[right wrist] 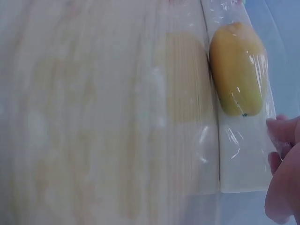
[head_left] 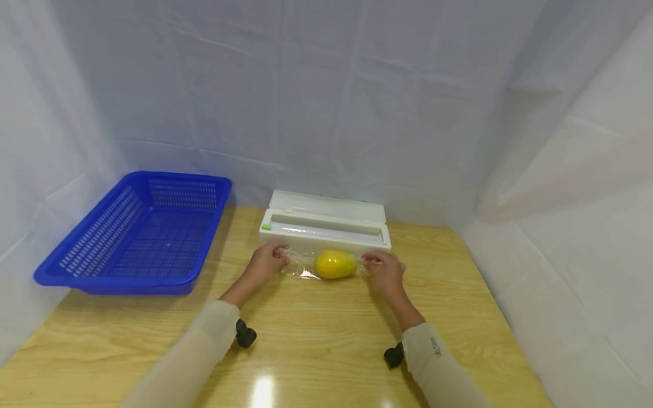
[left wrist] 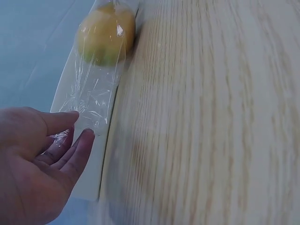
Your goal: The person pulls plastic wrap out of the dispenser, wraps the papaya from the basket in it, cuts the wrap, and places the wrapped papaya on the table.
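Observation:
A yellow fruit with a greenish end, mango-like in shape (head_left: 335, 264), is wrapped in clear cling film (left wrist: 96, 93) just in front of a white cling film dispenser (head_left: 326, 245). My left hand (head_left: 264, 262) pinches the gathered film at the fruit's left. On the other side, my right hand (head_left: 386, 273) pinches the film's right end between thumb and fingers. The film stretches between both hands with the fruit in the middle, nearer the right hand. In the right wrist view, the fruit (right wrist: 238, 70) shows through shiny, creased film, and my right hand (right wrist: 285, 164) is partly cut off.
The dispenser's lid (head_left: 326, 205) is raised at the back, and a green piece (head_left: 266, 227) sits at its left end. A blue slotted basket (head_left: 168, 243) stands at the left of the wooden table (head_left: 306, 334). White sheeting (head_left: 326, 102) encloses the back and sides.

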A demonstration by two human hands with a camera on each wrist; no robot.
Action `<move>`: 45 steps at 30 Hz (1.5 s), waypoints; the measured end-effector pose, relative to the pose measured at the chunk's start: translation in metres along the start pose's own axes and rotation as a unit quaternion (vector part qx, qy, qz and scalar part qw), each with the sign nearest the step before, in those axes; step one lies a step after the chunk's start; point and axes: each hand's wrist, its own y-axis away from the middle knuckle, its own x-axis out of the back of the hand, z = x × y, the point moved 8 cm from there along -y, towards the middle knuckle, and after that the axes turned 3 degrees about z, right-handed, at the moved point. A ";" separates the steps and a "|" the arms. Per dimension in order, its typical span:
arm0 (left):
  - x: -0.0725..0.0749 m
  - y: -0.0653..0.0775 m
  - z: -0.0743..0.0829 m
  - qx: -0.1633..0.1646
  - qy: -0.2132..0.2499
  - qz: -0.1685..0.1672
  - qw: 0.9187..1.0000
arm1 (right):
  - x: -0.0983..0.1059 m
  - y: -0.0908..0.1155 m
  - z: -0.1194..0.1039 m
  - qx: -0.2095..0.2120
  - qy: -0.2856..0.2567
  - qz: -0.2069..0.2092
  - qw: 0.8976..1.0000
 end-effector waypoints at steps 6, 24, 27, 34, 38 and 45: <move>0.000 0.001 -0.004 0.000 0.001 -0.002 1.000 | 0.000 0.000 0.005 -0.027 -0.037 -0.003 0.999; -0.004 0.002 -0.016 0.012 0.019 -0.014 1.000 | -0.016 0.001 0.004 0.016 -0.002 -0.086 0.996; -0.005 0.002 -0.017 0.014 0.031 -0.021 0.999 | -0.016 0.000 0.010 0.007 -0.007 -0.092 0.996; -0.002 0.002 -0.020 0.035 0.093 -0.039 0.994 | -0.010 0.000 0.019 -0.015 -0.028 -0.112 0.993; 0.001 0.002 -0.022 0.054 0.123 -0.029 0.991 | -0.008 0.001 0.021 -0.022 -0.048 -0.127 0.991; 0.005 0.001 -0.026 0.071 0.119 -0.039 0.990 | -0.010 0.004 0.023 -0.033 -0.053 -0.175 0.983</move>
